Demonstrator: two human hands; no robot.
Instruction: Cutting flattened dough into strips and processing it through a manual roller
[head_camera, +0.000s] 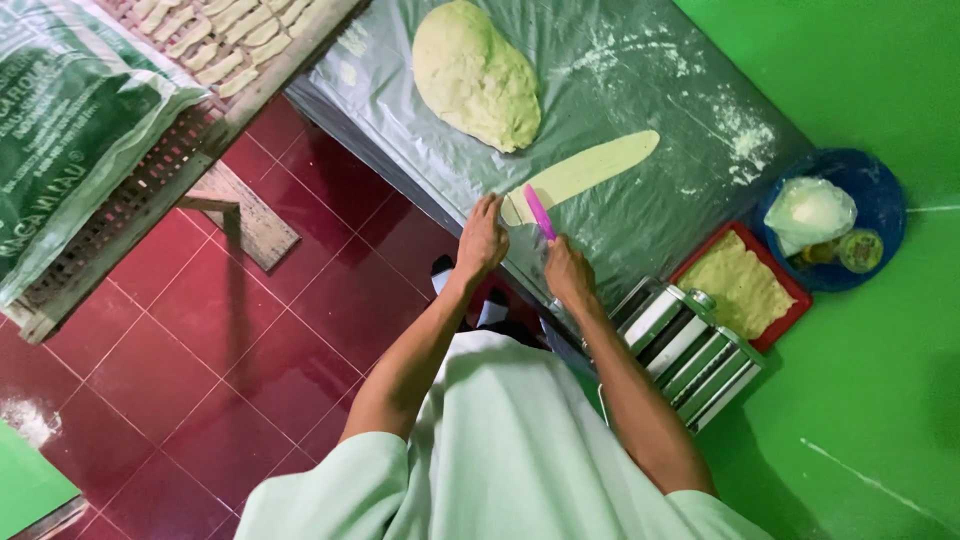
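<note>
Pink plastic is what my right hand is clenched around: a small pink cutter, its blade laid across the near end of a long flattened dough strip. My left hand is not gripping anything; its fingers press flat on that same near end, just beside the blade, pinning it. The strip lies on the plastic-covered desk, running away from me toward a dusting of flour. Beyond it, apart from the strip, sits a big dough lump. Just to my right stands a metal roller machine, then a red tray of yellowish dough, and a blue bowl holding a bag. I judge the step in hand is trimming or slicing the strip's end; the cut calls for steady downward pressure while the left hand keeps the dough from sliding.
</note>
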